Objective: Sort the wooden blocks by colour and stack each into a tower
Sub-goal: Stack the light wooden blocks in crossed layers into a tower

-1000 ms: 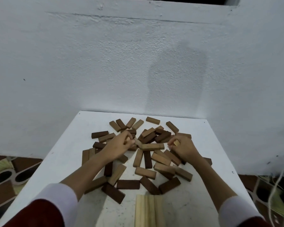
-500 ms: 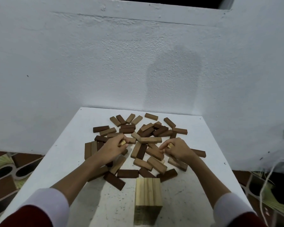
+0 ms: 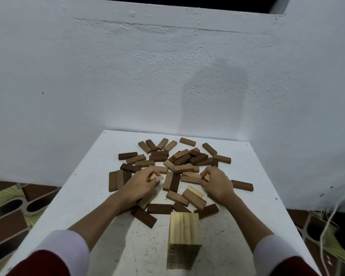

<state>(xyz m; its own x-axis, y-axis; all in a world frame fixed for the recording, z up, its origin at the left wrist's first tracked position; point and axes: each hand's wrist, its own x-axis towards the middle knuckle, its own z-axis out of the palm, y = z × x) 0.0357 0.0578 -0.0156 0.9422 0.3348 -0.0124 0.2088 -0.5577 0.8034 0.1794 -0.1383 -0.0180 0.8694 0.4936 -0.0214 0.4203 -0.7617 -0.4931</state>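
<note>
A tower of pale wooden blocks (image 3: 184, 234) stands at the near middle of the white table (image 3: 88, 188). Beyond it lies a loose scatter of dark brown blocks (image 3: 159, 208) and mid-brown blocks (image 3: 182, 167). My left hand (image 3: 142, 184) lies over the left part of the scatter, its fingers curled round a pale block (image 3: 153, 176). My right hand (image 3: 217, 183) is at the right part, fingers curled round another pale block (image 3: 207, 177). One more pale block (image 3: 194, 191) lies loose between my hands.
A white plastered wall (image 3: 167, 76) rises right behind the table's far edge. Patterned floor tiles (image 3: 8, 206) show at the lower left, and a white cord (image 3: 331, 222) hangs at the lower right. A lone dark block (image 3: 242, 185) lies right of my right hand.
Both hands have drawn back toward me from the middle of the scatter, each keeping its pale block. The camera has tipped so the pale tower shows in full.
</note>
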